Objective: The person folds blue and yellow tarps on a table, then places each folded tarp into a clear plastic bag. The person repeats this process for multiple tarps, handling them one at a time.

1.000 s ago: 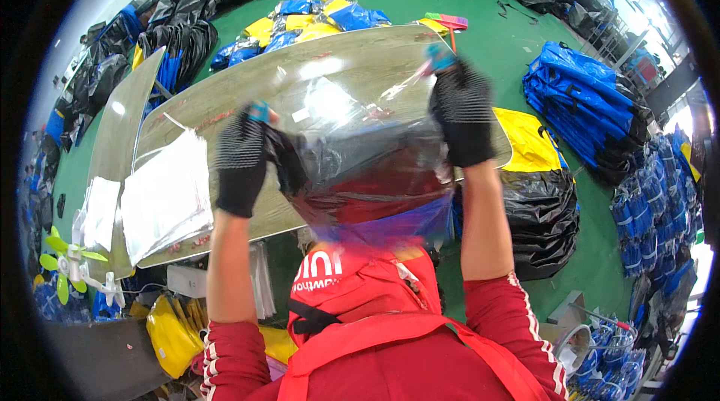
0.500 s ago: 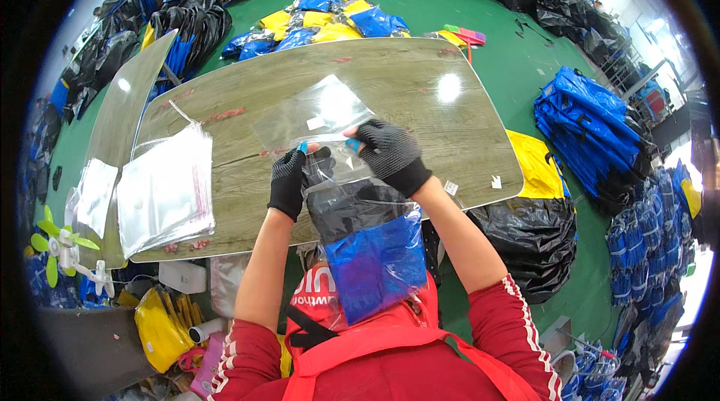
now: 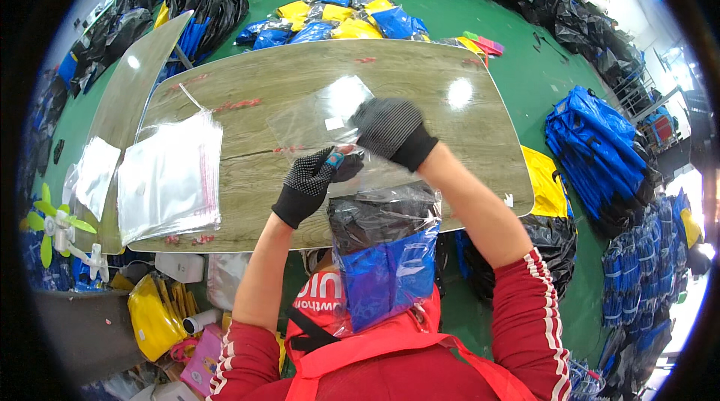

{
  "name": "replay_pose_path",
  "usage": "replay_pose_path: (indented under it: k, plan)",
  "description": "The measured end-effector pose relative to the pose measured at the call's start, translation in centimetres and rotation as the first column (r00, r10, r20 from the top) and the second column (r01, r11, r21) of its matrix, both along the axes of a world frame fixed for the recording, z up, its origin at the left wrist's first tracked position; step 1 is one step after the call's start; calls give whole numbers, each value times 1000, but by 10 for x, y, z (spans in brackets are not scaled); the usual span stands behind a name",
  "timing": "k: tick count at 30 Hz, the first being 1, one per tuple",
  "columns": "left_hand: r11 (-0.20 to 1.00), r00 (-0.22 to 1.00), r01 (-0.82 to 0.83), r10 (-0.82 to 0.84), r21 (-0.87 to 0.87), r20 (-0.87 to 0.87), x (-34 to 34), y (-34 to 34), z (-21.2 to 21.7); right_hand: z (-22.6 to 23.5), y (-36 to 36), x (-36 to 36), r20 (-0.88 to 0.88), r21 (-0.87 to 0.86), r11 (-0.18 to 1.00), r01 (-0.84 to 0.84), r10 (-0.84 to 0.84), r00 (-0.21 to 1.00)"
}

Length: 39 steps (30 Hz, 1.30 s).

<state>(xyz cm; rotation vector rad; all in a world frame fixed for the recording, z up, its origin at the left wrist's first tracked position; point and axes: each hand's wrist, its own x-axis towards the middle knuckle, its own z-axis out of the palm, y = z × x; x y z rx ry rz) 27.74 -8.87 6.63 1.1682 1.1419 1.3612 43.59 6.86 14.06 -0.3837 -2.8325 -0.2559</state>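
Observation:
A clear plastic bag [image 3: 386, 251] with a folded black and blue item inside hangs over the table's near edge, against my front. My left hand [image 3: 309, 185], in a black dotted glove with blue on a fingertip, pinches the bag's upper edge. Just above and to the right, my right hand [image 3: 394, 133], gloved alike and slightly blurred, is closed near the bag's mouth; its fingertips are hidden. Beyond my hands lies a clear plastic sheet or empty bag [image 3: 306, 117] with a small white label [image 3: 334, 123]; whether it joins the filled bag I cannot tell.
On the left of the wood-patterned table [image 3: 420, 75] lies a stack of clear bags [image 3: 169, 183]. A green fan [image 3: 60, 225] stands at the far left. Packed blue and yellow bundles [image 3: 352, 15] sit on the green floor beyond. Blue bags [image 3: 592, 150] are piled at the right.
My right hand has turned over the bag's mouth and blurs. My left hand has shifted right and slightly down relative to the table. The filled bag hangs straighter, and the view has shifted slightly.

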Motion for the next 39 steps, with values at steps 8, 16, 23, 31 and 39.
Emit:
replay_pose_path:
  k: [8, 16, 23, 31, 39]
  plan:
    - [991, 968, 64, -34, -115, 247, 4, 12, 9, 26, -6, 33, -261, -568, 823, -28, -148, 954]
    - [952, 740, -1, 207, 308, -640, 2, 13, 1, -19, -6, 21, -164, -235, 962, -140, 102, 981]
    - [996, 991, 93, -91, -16, 99, -3, 17, 7, 50, 49, 86, -311, -577, 758, 305, -549, 776]
    - [963, 980, -60, 6, -264, -200, -31, 7, 34, -45, 38, 179, 377, -926, -266, 269, -710, 594]
    - [993, 993, 107, -104, 58, -47, -19, -36, 13, -50, -28, 183, -273, -961, 122, -248, -294, 916]
